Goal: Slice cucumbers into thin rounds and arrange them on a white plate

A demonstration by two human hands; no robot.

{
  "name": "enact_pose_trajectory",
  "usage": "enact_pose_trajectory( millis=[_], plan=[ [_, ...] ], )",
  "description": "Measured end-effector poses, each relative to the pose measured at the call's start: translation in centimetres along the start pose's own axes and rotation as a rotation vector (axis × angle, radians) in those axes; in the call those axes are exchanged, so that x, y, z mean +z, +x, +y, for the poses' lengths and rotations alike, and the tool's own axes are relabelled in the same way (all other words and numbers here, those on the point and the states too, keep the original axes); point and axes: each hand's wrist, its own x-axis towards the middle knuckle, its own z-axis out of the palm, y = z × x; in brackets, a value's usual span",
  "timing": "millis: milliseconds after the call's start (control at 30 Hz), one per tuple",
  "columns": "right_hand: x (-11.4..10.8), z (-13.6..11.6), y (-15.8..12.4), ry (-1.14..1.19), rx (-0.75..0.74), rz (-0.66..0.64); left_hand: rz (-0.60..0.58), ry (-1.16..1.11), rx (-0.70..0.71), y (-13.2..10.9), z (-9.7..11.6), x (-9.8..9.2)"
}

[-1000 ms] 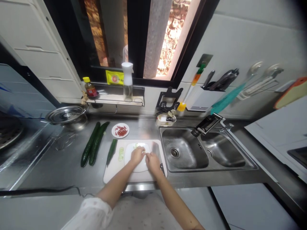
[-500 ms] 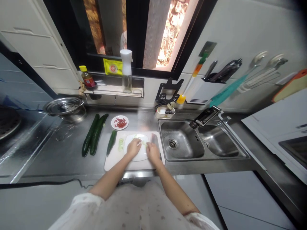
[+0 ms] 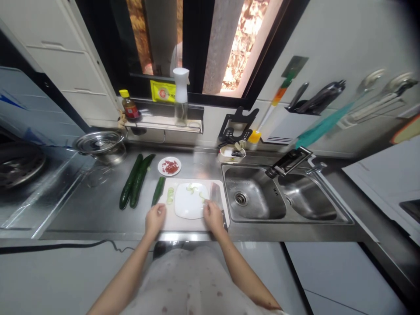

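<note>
A white square plate (image 3: 188, 208) lies on the white cutting board (image 3: 170, 223), with several pale green cucumber slices (image 3: 190, 188) along its far side. At the plate's right edge, my right hand (image 3: 213, 216) pinches a curved cucumber slice (image 3: 202, 196). My left hand (image 3: 155, 219) is over the board's left edge, fingers curled together, and nothing shows in them. Just beyond it are a cut piece of cucumber (image 3: 159, 190) and a short row of slices (image 3: 169, 195). A knife (image 3: 224, 218) lies at the board's right, partly hidden by my right hand.
Two whole cucumbers (image 3: 138, 181) and a small plate of chopped red bits (image 3: 169, 166) are on the steel counter. A lidded steel pot (image 3: 100, 146) stands at back left. The double sink (image 3: 259, 205) borders the board on the right. A shelf (image 3: 157, 122) holds bottles.
My left hand has left the plate and moved left and nearer to me. My right hand stays at the plate's right side, a little lower. The view has shifted slightly.
</note>
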Motion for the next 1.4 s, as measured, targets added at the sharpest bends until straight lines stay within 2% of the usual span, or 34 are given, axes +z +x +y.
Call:
enact_pose_trajectory(
  millis=[133,400,700,933,1067,1233,1400],
  plan=[
    [0.6,-1.3,-0.7,0.045,-0.030,-0.004,0.010,0.075,-0.045,0.6,-0.1,0.1],
    [1.1,-2.2,-1.5,0.079,-0.095,-0.041,-0.101,0.300,-0.060,1.6,2.7,1.1],
    [0.4,-2.3,-2.0,0.080,-0.070,-0.055,-0.021,0.261,-0.017,1.9,2.5,1.8],
    [0.6,-2.6,-2.1,0.096,-0.077,-0.083,0.066,0.125,0.036,1.9,2.5,1.9],
    [0.6,-2.6,-2.1,0.103,-0.085,-0.085,0.074,0.036,-0.015,2.0,2.8,1.5],
    [0.3,-2.9,-1.9,0.118,-0.080,-0.079,0.016,-0.246,-0.080,2.5,3.8,0.1],
    [-1.2,-4.7,0.0,0.224,-0.111,-0.029,-0.178,-0.556,0.013,2.9,6.4,-2.5]
  ],
)
